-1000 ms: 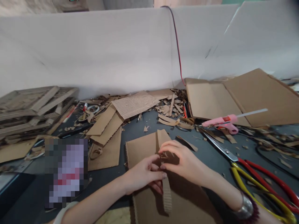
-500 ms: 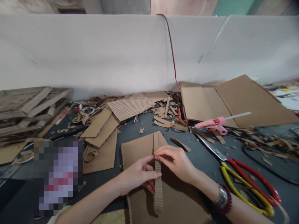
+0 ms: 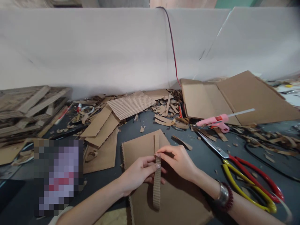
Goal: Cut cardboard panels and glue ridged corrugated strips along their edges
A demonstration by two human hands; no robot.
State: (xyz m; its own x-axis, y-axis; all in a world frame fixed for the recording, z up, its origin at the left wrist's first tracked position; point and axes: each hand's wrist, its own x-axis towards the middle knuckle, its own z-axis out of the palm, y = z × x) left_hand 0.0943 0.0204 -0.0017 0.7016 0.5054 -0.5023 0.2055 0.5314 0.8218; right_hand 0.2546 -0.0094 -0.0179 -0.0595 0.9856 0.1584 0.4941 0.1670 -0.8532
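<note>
A narrow corrugated cardboard strip point(image 3: 157, 190) is held over a larger cardboard sheet point(image 3: 185, 200) in front of me. My left hand point(image 3: 142, 173) pinches the strip near its middle, the thumb lying on its ridged face. With thumb and index fingertips, my right hand point(image 3: 179, 161) grips the same strip just above the left thumb. Beyond my fingers the strip's far part reaches toward the sheet's back corner, while its near part hangs toward me. The right hand's other fingers are curled.
Right of the sheet lie scissors point(image 3: 246, 184) with red and yellow handles. Behind them rests a pink glue gun point(image 3: 213, 122) beside an opened cardboard box point(image 3: 206, 101). Cardboard pieces point(image 3: 100, 125) and scraps lie left and back; a stack of cardboard frames point(image 3: 35, 109) is far left.
My left thumb has moved slightly up the strip, closer to the right fingertips. The strip's near end has swung a little left. The view has tilted down slightly.
</note>
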